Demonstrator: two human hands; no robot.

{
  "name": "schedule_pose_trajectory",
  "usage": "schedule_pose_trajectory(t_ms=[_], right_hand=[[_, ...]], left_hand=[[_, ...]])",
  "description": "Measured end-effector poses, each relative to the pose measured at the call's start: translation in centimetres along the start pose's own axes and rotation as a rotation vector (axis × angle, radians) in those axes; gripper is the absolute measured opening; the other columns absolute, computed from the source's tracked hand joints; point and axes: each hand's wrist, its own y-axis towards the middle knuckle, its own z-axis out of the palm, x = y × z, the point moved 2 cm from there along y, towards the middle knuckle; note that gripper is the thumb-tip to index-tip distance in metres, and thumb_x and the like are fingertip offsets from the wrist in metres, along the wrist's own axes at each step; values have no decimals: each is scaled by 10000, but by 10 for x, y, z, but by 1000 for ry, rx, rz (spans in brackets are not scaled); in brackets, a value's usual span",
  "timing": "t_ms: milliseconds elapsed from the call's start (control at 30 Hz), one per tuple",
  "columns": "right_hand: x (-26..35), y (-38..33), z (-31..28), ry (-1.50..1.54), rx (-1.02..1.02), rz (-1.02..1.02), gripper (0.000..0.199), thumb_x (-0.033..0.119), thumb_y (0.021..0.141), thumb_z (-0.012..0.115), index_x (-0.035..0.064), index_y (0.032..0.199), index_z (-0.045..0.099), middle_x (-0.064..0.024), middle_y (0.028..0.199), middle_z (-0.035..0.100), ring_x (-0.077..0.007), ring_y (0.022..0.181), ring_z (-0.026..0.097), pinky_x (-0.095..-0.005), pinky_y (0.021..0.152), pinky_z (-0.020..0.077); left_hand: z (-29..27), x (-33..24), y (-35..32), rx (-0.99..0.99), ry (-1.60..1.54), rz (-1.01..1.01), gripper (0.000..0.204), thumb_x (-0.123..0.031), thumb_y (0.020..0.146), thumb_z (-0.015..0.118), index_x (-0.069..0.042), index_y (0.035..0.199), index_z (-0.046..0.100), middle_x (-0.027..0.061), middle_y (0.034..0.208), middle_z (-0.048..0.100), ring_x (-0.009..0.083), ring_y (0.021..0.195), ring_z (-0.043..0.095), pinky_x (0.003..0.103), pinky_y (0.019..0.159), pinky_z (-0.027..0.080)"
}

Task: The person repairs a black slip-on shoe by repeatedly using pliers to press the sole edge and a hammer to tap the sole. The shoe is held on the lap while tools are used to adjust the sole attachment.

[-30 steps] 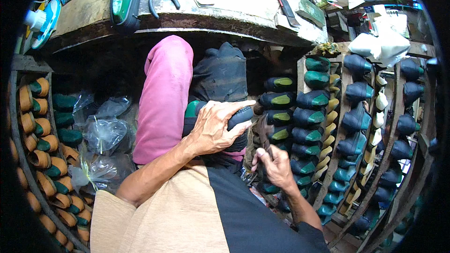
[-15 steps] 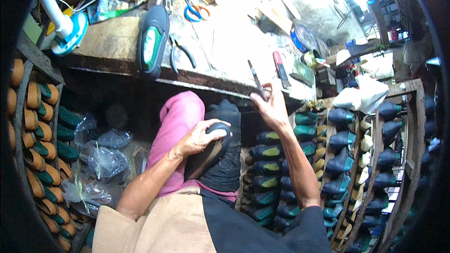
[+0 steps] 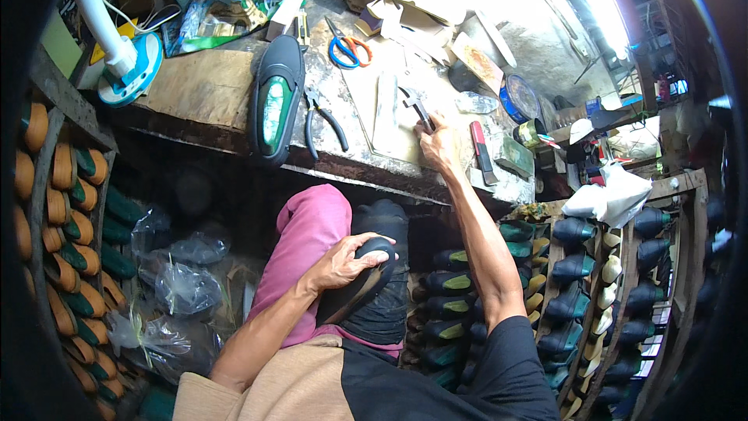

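On my lap my left hand (image 3: 347,263) is wrapped over the toe of a black shoe (image 3: 357,296), which rests across my thighs. A brown patch shows along it. Over the workbench (image 3: 204,131) my right hand (image 3: 439,143) closes round the dark handle of a hammer (image 3: 421,111), its metal head pointing away from me. Just right of that hand lies a red-handled knife (image 3: 481,152). A second black shoe (image 3: 278,101) with a green insole stands at the bench's front edge, beside black-handled pliers (image 3: 322,126).
Scissors (image 3: 350,52) with blue and orange handles lie farther back. A white-and-blue lamp base (image 3: 134,70) stands at the left, a blue round tin (image 3: 520,97) at the right. Racks of shoes (image 3: 573,265) flank me, with clear plastic bags (image 3: 185,284) at the lower left.
My right hand has reached forward over the bench with the hammer, whose head now shows. The view has shifted slightly. My left hand keeps its hold on the shoe.
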Motion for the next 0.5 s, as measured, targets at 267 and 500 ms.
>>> schedule_pose_trajectory(t_ms=[267,500], right_hand=[[-20,1,7,-251,-53,-213,339,224,964,774,13,1223,716,-262,1009,746,-462,975,737,-575,893,583],[-32,-6,-23,24,0,79,281,257,1052,771,-19,1082,727,-179,870,732,-326,783,715,-459,728,552]], left_hand=[[2,3,0,8,4,-25,368,-203,1137,733,-11,1450,723,76,1252,824,133,1194,706,316,1107,542],[5,11,2,-29,14,45,341,-199,1101,773,-21,1392,770,82,1205,817,143,1130,719,318,1026,568]])
